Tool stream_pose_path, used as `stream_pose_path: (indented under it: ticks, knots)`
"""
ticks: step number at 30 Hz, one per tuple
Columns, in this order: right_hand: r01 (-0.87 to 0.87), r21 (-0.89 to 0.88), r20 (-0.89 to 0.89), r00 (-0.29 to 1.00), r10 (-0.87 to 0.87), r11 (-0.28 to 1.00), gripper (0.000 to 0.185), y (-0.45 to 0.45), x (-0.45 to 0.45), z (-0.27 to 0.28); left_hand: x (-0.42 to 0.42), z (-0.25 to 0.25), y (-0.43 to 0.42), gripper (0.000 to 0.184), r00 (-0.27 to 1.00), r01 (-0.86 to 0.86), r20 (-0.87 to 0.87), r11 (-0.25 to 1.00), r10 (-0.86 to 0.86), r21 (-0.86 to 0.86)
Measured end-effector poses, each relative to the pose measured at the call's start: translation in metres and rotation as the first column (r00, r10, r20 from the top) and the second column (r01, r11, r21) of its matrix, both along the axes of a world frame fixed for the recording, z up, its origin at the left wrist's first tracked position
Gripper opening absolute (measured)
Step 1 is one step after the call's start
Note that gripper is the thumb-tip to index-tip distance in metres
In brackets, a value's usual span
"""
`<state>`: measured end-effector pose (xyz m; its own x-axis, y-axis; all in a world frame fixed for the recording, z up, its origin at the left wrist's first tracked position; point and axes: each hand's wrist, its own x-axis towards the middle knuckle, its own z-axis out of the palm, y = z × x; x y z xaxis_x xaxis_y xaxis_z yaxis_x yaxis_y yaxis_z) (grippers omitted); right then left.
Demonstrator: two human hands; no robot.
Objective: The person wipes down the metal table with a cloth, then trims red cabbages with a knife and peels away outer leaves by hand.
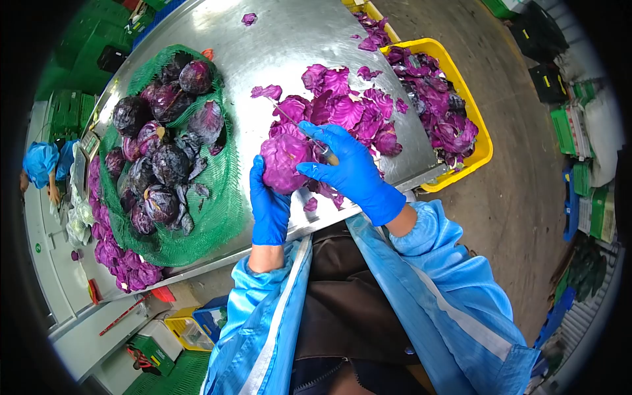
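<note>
My left hand (268,209), in a blue glove, is wrapped round the lower left side of a peeled red cabbage (286,170) above the front edge of the steel table (276,39). In my gloved right hand (355,172) is a knife (329,157), held by its handle; its thin blade points up and left, past the top of the cabbage. The right thumb reaches to the cabbage's right side. Just beyond both hands lies a pile of loose purple leaves (345,108). The cabbage's underside is hidden.
Left on the table, a green mesh net (214,210) lies spread under several dark unpeeled cabbages (170,163). A yellow crate (484,125) of leaves stands against the right edge. More purple cabbages (108,253) line the far left, near another person's blue sleeve (41,161).
</note>
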<state>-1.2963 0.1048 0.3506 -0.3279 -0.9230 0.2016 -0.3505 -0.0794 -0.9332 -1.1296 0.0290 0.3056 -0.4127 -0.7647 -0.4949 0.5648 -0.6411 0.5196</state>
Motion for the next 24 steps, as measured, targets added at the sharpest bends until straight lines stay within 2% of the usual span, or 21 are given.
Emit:
stream_pose_path:
  ticks: [1,3,4,6,10,12,13,15,16,17,19,21,23,24]
  knots:
    - [-0.003,0.001,0.000,1.000,0.003,1.000,0.067,-0.001,0.001,-0.002,0.000,0.001,0.000,0.057,1.000,-0.003,0.000,1.000,0.003,0.001]
    - [-0.010,-0.026,0.160,0.987,0.014,1.000,0.055,-0.004,0.004,-0.013,-0.002,0.003,0.003,0.057,1.000,0.028,-0.010,1.000,-0.028,0.007]
    - [-0.010,-0.026,0.162,0.987,0.014,1.000,0.055,-0.007,0.007,-0.020,-0.004,0.004,0.004,0.057,1.000,0.028,-0.008,1.000,-0.028,0.007]
    - [0.053,-0.083,0.256,0.966,-0.030,0.995,0.047,-0.013,0.012,-0.028,-0.006,0.005,0.006,0.057,1.000,-0.011,-0.006,1.000,0.011,-0.010]
    - [0.082,-0.013,0.278,0.958,-0.075,0.997,0.036,-0.017,0.022,-0.026,-0.011,0.003,0.013,0.056,0.997,-0.069,0.038,0.996,0.072,-0.063]
    - [0.145,0.021,0.572,0.810,-0.131,0.989,0.032,-0.022,0.023,-0.037,-0.011,0.000,0.018,0.047,0.994,-0.073,0.076,0.992,0.081,-0.098]
    - [0.145,0.022,0.573,0.809,-0.132,0.989,0.032,-0.023,0.023,-0.039,-0.010,-0.002,0.017,0.047,0.994,-0.073,0.077,0.993,0.081,-0.097]
    - [0.187,0.051,0.690,0.703,-0.170,0.981,0.025,-0.025,0.020,-0.041,-0.009,-0.006,0.014,0.053,0.994,-0.084,0.064,0.996,0.086,-0.035]
    - [0.063,0.272,0.743,0.621,-0.251,0.960,0.022,-0.019,0.004,-0.011,-0.006,-0.003,0.009,0.053,0.997,-0.079,-0.018,0.995,0.080,0.063]
    - [0.164,0.214,0.833,0.484,-0.267,0.963,0.023,-0.018,0.002,-0.014,-0.006,0.003,0.009,0.053,0.996,-0.084,-0.015,0.994,0.086,0.065]
    - [0.211,0.258,0.719,0.610,-0.333,0.943,0.019,-0.016,-0.008,-0.021,-0.007,0.015,0.007,0.052,0.991,-0.107,-0.068,0.991,0.112,0.074]
    - [0.181,0.287,0.725,0.601,-0.337,0.941,0.020,-0.008,-0.013,-0.015,-0.005,0.014,0.004,0.053,0.991,-0.110,-0.068,0.990,0.116,0.091]
    - [0.130,0.125,0.670,0.720,-0.180,0.984,0.032,-0.004,-0.014,-0.006,-0.001,0.010,0.002,0.054,0.986,-0.077,-0.140,0.993,0.089,0.089]
    - [0.046,0.095,0.655,0.749,-0.097,0.994,0.048,-0.003,-0.015,-0.004,-0.001,0.011,0.002,0.054,0.986,-0.082,-0.139,0.993,0.093,0.088]
